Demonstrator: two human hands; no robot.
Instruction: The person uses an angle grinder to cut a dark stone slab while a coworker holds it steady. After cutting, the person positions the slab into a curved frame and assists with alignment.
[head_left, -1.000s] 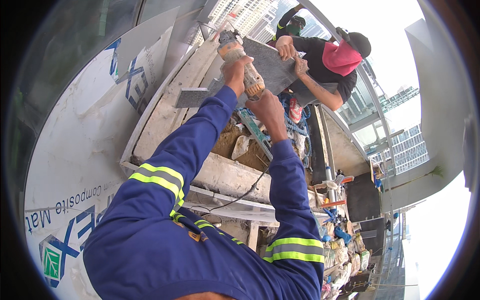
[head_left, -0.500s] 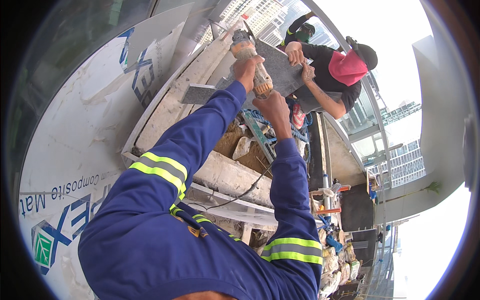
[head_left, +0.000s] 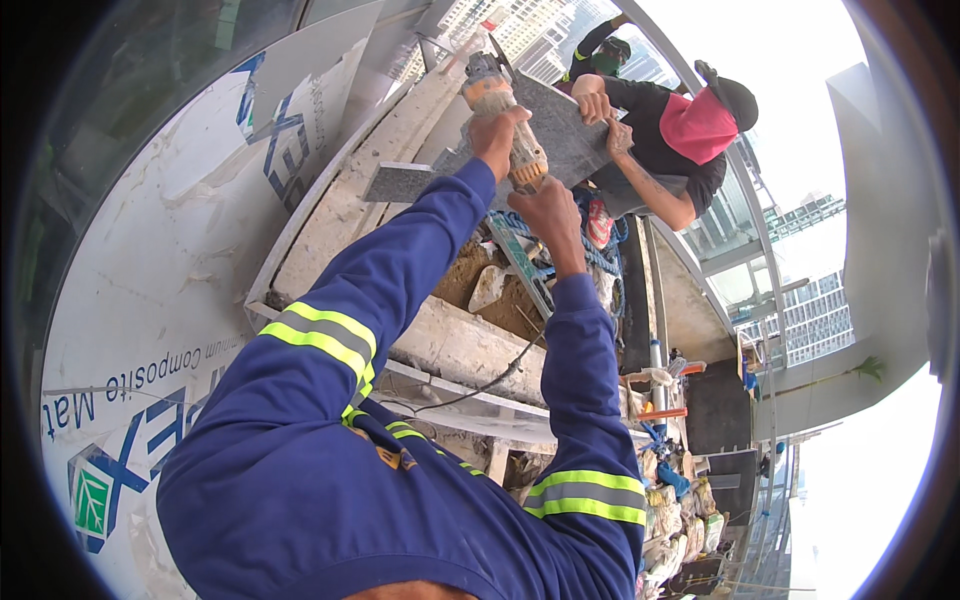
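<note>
My left hand (head_left: 495, 142) is wrapped round the front of a dusty orange angle grinder (head_left: 524, 150). My right hand (head_left: 553, 213) grips its rear end. The grinder points away from me, and its thin disc (head_left: 501, 58) stands on edge at the far end, close to a dark grey stone slab (head_left: 572, 135). Whether the disc touches the slab or spins, I cannot tell. Across from me, a co-worker's two hands (head_left: 592, 97) hold the slab's right edge. A narrower grey stone piece (head_left: 397, 184) lies left of my left wrist.
A concrete ledge (head_left: 345, 205) runs along the left, beside a white panel (head_left: 150, 290). Below the slab are soil, blue rope (head_left: 603, 258) and a metal level-like bar (head_left: 522, 262). A black cable (head_left: 480, 388) crosses the lower ledge. Another person (head_left: 605, 58) is further back; sacks (head_left: 670, 530) lie lower right.
The view has shifted very slightly. Both my hands stay on the grinder, and the co-worker still holds the slab.
</note>
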